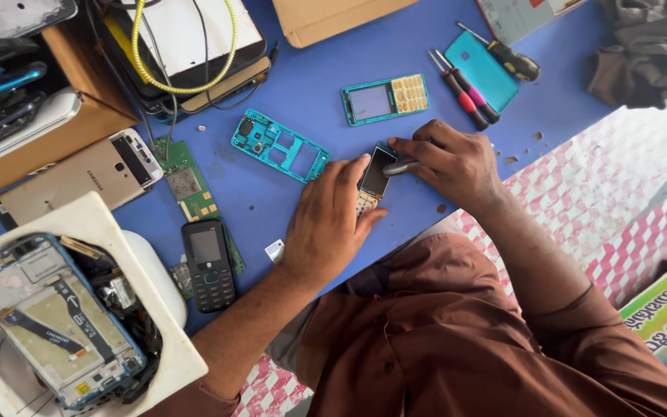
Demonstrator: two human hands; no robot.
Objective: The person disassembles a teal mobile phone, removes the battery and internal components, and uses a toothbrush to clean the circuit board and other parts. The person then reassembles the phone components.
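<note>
Left hand (332, 220) pins phone board (374, 179); right hand (453, 164) grips tool (400, 167).

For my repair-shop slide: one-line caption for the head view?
Left hand steadies a small phone board while right hand presses a tool on it.

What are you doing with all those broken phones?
A person in a brown shirt is working at a blue table covered in phone parts. The left hand steadies a small opened phone flat on the table, and the right hand presses a slim metal tool against its top edge. Near them lie a teal phone frame, a teal front cover with keypad, some screwdrivers, a green circuit board and a black keypad phone.
</note>
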